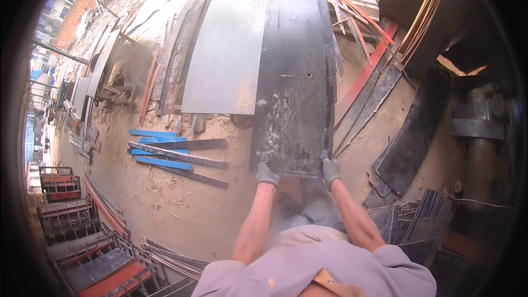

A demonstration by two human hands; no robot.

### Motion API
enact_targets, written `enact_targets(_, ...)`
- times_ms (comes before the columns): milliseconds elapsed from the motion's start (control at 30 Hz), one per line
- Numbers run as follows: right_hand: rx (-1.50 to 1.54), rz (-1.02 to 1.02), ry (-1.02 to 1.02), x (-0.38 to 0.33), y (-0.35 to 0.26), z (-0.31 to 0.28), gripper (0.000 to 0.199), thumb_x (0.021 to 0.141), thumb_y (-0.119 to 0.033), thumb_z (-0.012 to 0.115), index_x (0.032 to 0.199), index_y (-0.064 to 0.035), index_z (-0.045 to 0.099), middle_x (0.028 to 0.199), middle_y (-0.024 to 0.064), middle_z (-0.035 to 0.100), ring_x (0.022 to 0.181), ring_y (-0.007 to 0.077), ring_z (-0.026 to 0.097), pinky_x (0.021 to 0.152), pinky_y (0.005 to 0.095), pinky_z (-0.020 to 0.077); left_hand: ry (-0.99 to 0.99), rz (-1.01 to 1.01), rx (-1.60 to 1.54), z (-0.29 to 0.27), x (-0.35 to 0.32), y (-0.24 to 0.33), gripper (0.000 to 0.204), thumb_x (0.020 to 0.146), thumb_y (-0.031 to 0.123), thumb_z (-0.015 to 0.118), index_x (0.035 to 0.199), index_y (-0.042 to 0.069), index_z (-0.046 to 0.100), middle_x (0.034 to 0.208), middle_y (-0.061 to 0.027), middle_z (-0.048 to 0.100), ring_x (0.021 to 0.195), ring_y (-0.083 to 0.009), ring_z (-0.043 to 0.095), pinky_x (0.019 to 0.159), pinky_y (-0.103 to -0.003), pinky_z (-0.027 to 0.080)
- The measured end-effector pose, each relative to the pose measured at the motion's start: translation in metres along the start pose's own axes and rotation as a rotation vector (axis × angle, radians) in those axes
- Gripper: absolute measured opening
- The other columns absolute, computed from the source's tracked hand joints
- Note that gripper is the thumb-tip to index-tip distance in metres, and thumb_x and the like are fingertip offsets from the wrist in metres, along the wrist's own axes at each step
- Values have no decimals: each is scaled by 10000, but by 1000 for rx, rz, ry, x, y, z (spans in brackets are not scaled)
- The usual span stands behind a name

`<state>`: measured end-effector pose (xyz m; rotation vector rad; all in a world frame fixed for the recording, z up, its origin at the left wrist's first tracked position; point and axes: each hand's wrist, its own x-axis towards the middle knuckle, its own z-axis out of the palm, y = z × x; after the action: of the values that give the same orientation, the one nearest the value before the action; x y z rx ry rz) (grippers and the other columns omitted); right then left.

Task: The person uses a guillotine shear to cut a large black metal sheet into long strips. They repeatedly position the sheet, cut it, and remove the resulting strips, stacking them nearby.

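Observation:
A long dark board [294, 88], scuffed with pale marks and pierced by a small hole, stretches away from me. My left hand [267, 170], in a grey glove, grips its near left corner. At the near right corner my right hand [330, 169], gloved the same way, is closed round the edge. Both thumbs lie on top; the fingers underneath are hidden. Alongside the board on the left is a lighter grey panel [223, 49] with sawdust on its near corner. The board's far end runs into bright glare.
Blue and dark strips [165, 151] lie on the sandy ground at left. Metal racks holding dark and red pieces [91, 242] stand lower left. Red and black planks [368, 77] lean at right, near a dark curved sheet [410, 137] and stacked offcuts [421, 217].

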<state>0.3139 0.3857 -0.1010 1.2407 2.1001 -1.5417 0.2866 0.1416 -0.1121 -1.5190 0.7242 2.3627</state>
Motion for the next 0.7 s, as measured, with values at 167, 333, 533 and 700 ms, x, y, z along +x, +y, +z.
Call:
enact_targets(167, -7, -59, 109, 33, -72, 3, 653, 886, -545, 643, 949, 103, 697, 831, 160, 706, 734, 228, 634, 663, 395, 483, 45, -13, -45, 72, 34, 20, 446, 862, 289, 722, 1219, 44, 612, 1140, -103, 670, 995, -294, 633, 871, -511, 527)
enact_targets(333, -182, -86, 267, 94, -151, 13, 798, 869, -554, 640, 1225, 152, 533, 1122, 304, 625, 1047, 377, 620, 898, 408, 473, -182, 47, -88, 171, 61, 49, 454, 921, 286, 556, 1312, 57, 534, 1290, -90, 556, 1136, -258, 527, 962, -483, 455)
enact_targets(533, -677, -825, 681, 120, -200, 57, 917, 863, -605, 556, 1423, 92, 350, 1530, 291, 271, 1397, 454, 297, 1159, 545, 203, -457, -311, -453, 251, 103, 71, 474, 1046, 332, 301, 1428, 100, 459, 1461, -60, 454, 1344, -253, 410, 1110, -461, 353)
enact_targets(700, -944, -1094, 543, 125, -222, 88, 790, 865, -505, 535, 1406, 58, 412, 1493, 239, 367, 1408, 399, 305, 1165, 550, 190, -297, 22, 262, 258, 75, 82, 536, 966, 443, 557, 1304, 27, 537, 1276, -142, 586, 1114, -294, 593, 918, -495, 499)
